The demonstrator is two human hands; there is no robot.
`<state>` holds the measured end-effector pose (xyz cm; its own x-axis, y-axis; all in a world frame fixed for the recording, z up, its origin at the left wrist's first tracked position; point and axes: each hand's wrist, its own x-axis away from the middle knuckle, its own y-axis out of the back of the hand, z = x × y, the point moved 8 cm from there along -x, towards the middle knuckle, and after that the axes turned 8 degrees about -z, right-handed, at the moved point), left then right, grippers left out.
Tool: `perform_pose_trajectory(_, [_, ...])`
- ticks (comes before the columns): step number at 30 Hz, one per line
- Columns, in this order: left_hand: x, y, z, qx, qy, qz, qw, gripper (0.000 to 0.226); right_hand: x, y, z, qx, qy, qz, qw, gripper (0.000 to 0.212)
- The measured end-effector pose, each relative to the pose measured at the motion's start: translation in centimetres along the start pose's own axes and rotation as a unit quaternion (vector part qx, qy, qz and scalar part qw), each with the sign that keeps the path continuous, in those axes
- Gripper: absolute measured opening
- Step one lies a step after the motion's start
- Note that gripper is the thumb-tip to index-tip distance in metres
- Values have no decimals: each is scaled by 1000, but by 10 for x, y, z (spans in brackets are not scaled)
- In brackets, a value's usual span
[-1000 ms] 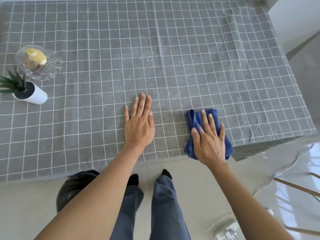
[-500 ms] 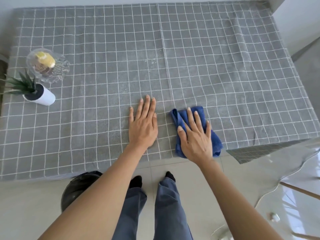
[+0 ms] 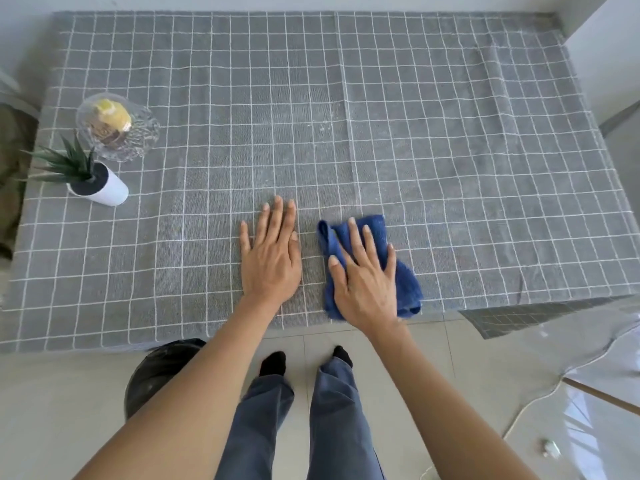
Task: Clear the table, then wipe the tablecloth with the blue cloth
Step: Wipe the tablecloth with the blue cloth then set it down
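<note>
We count one grey checked tablecloth [image 3: 450, 133], one blue cloth [image 3: 374, 230], one glass dish [image 3: 138, 140], one potted plant [image 3: 104, 188], one black bin [image 3: 156, 372], and two hands: left [image 3: 270, 258], right [image 3: 363, 282].

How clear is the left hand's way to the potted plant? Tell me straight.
Probably clear. The left hand lies flat on the tablecloth, holding nothing, and only bare cloth shows between it and the potted plant off to its left. The glass dish sits behind the plant, out of that path.
</note>
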<state>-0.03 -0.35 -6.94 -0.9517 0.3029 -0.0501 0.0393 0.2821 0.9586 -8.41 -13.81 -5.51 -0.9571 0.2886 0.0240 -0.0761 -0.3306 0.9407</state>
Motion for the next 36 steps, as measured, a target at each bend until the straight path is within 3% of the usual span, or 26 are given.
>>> perform_pose_trajectory(3, [0, 0, 0, -7, -10, -2, 1000, 53, -2, 6, -18, 19, -7, -19, 1000, 53])
perform_pose_trajectory(7, [-1, 0, 1, -11, -9, 4, 1000, 55, -7, 11, -52, 33, -109, -36, 993, 54])
perform_pose_trajectory(11, [0, -1, 1, -12, -4, 2, 1000, 56, -8, 10, -55, 24, -141, -34, 989, 57])
perform_pose_trajectory(18, [0, 1, -1, -3, -6, -7, 1000, 53, 9, 3, -8, 25, 20, 2, 999, 50])
perform_pose_trajectory(28, [-1, -1, 2, -6, -2, 1, 1000, 53, 7, 11, -48, 51, -114, -9, 992, 54])
perform_pose_trajectory(33, [-1, 0, 0, -5, -8, -11, 1000, 54, 12, -3, 3, 38, 22, 13, 999, 51])
perform_pose_trajectory(36, [-2, -2, 2, -1, -7, -5, 1000, 52, 4, 3, -14, 32, -4, 1, 999, 51])
